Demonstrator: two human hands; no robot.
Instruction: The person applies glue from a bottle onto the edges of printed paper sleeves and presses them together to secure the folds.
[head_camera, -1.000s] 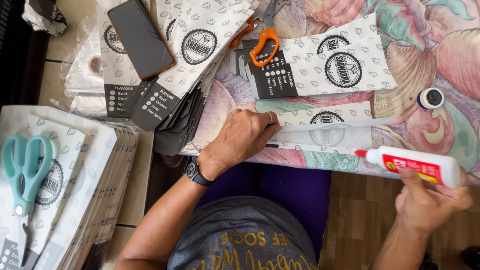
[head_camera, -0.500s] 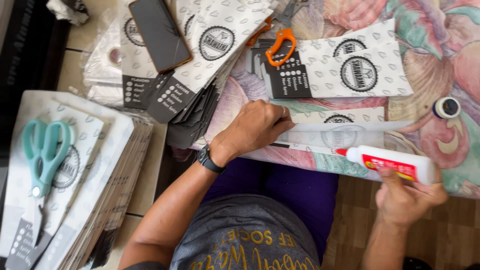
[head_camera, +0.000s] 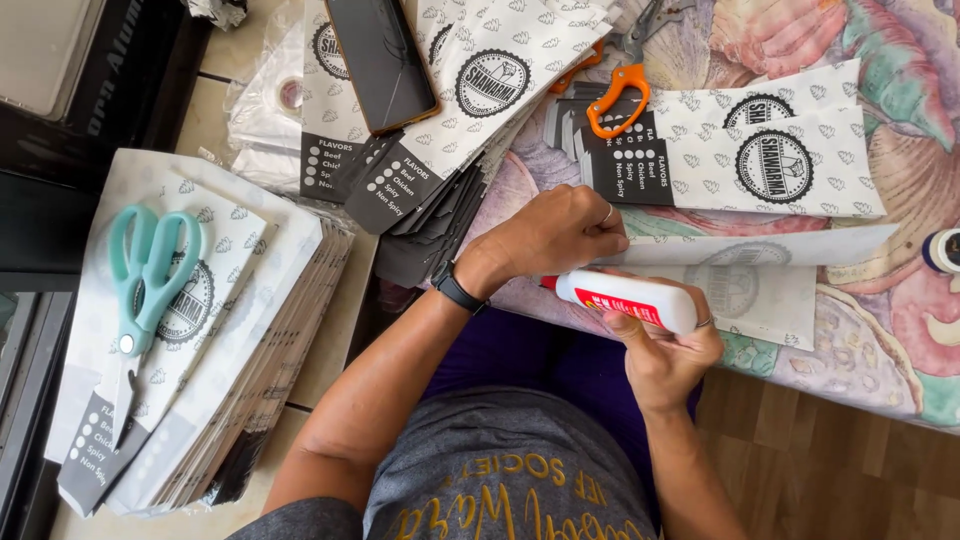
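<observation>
My left hand (head_camera: 552, 236) presses as a loose fist on the left end of a folded white paper sheet (head_camera: 760, 272) lying on the patterned cloth. My right hand (head_camera: 665, 352) grips a white glue bottle (head_camera: 628, 297) with a red label. The bottle lies almost level, its red tip pointing left and tucked just under my left hand at the sheet's near edge. A black band sits on my left wrist (head_camera: 458, 288).
Printed white paper bags (head_camera: 770, 150) lie behind the sheet with orange-handled scissors (head_camera: 618, 92) on them. A black phone (head_camera: 378, 55) rests on another fanned pile. At left a bag stack (head_camera: 240, 300) carries teal scissors (head_camera: 145, 275). A bottle cap (head_camera: 942, 250) sits at the right.
My right hand has brought the glue bottle leftward along the sheet's near edge until its tip reached my left hand. My left hand has stayed on the sheet.
</observation>
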